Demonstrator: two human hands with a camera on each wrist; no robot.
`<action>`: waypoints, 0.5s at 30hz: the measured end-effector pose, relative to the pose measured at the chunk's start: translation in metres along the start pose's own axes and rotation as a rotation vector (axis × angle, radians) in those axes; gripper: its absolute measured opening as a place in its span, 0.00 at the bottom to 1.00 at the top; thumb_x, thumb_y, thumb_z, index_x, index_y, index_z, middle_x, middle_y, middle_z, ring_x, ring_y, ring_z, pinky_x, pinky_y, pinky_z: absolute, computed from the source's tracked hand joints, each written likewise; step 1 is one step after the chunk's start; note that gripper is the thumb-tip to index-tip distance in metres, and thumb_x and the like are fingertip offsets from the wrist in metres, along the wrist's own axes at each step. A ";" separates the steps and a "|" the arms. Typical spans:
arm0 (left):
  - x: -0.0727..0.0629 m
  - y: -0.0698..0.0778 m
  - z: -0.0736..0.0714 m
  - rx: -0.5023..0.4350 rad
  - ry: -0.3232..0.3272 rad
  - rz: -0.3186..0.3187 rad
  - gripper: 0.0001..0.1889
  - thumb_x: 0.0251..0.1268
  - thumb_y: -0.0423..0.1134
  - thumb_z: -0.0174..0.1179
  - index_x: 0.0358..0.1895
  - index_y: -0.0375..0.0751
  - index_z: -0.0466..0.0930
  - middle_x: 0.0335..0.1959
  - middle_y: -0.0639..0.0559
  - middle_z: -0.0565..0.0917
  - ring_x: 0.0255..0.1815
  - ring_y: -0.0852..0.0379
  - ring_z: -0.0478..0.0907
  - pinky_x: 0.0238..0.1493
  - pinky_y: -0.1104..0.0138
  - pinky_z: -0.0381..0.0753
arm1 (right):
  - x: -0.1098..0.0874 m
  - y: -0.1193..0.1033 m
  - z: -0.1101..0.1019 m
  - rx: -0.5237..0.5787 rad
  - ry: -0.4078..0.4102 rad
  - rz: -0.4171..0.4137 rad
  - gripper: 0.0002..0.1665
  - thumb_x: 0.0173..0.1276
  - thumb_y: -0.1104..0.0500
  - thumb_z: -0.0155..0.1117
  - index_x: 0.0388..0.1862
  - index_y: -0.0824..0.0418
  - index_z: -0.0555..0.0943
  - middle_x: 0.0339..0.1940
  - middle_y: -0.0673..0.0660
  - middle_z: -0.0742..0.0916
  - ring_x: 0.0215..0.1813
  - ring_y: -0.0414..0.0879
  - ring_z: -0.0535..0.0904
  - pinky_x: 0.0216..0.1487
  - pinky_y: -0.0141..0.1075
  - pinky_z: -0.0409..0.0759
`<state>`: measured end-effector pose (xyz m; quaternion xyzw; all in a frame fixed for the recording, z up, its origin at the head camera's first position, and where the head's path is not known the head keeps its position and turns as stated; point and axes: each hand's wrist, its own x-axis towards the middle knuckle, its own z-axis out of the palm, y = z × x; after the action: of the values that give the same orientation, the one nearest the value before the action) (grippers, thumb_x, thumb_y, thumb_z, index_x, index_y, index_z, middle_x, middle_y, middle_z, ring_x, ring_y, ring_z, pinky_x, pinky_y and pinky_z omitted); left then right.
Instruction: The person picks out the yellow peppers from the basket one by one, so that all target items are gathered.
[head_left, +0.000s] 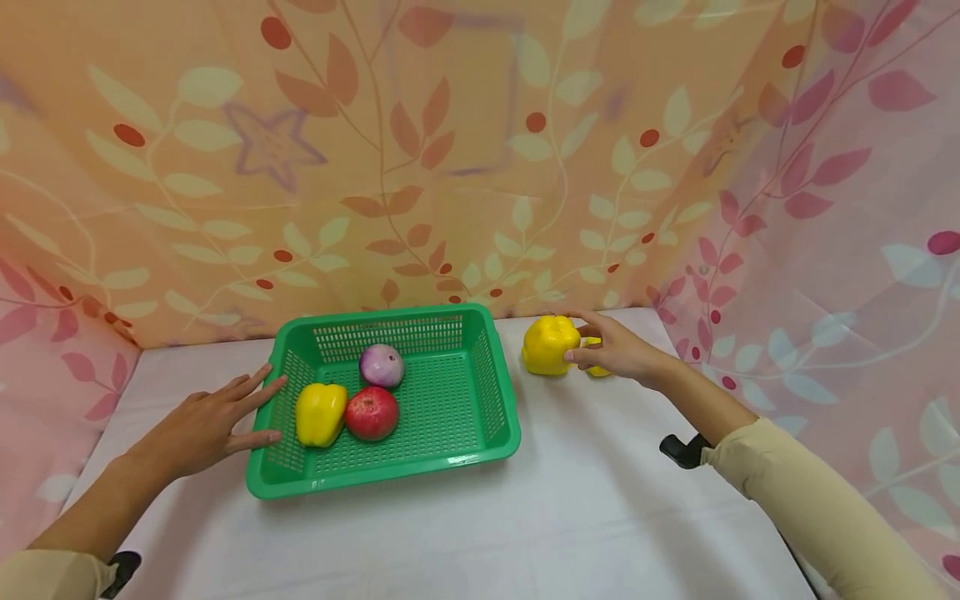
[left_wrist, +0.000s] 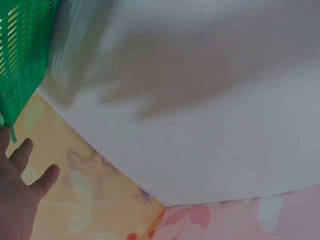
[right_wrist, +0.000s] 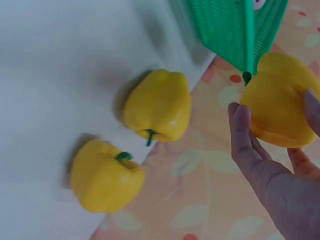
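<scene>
My right hand (head_left: 618,350) grips a yellow bell pepper (head_left: 547,343), held up to the right of a green basket (head_left: 382,479). The right wrist view shows this pepper (right_wrist: 280,102) between thumb and fingers. Two more yellow bell peppers lie on the table there: one pepper (right_wrist: 159,105) closer to the basket, another pepper (right_wrist: 105,177) farther off. In the head view my hand partly covers a yellow pepper (head_left: 597,360). My left hand (head_left: 210,421) has its fingers spread, with fingertips right at the basket's left rim.
Inside the basket are a yellow bell pepper (head_left: 320,415), a red pomegranate-like fruit (head_left: 372,413) and a round purple vegetable (head_left: 382,366). A white cloth covers the table (head_left: 465,533). Leaf-patterned curtains (head_left: 450,167) enclose the back and both sides.
</scene>
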<state>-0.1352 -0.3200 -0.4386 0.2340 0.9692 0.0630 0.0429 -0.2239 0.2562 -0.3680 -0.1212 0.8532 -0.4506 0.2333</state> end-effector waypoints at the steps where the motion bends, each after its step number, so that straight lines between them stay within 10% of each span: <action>1: 0.000 0.000 0.000 0.001 0.001 0.001 0.46 0.62 0.65 0.61 0.78 0.47 0.57 0.76 0.35 0.60 0.68 0.28 0.66 0.53 0.34 0.73 | -0.003 0.006 -0.001 0.006 0.006 0.007 0.39 0.69 0.57 0.69 0.75 0.50 0.63 0.66 0.66 0.74 0.57 0.62 0.78 0.54 0.50 0.83; 15: 0.000 0.002 -0.001 0.009 -0.006 -0.010 0.45 0.63 0.66 0.60 0.78 0.47 0.58 0.77 0.35 0.59 0.68 0.28 0.66 0.53 0.33 0.74 | -0.034 0.062 -0.013 0.061 0.099 0.086 0.46 0.67 0.54 0.70 0.79 0.55 0.58 0.74 0.65 0.67 0.69 0.66 0.68 0.55 0.45 0.82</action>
<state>-0.1344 -0.3181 -0.4369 0.2296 0.9705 0.0578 0.0448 -0.2009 0.3142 -0.4028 -0.0547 0.8539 -0.4714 0.2138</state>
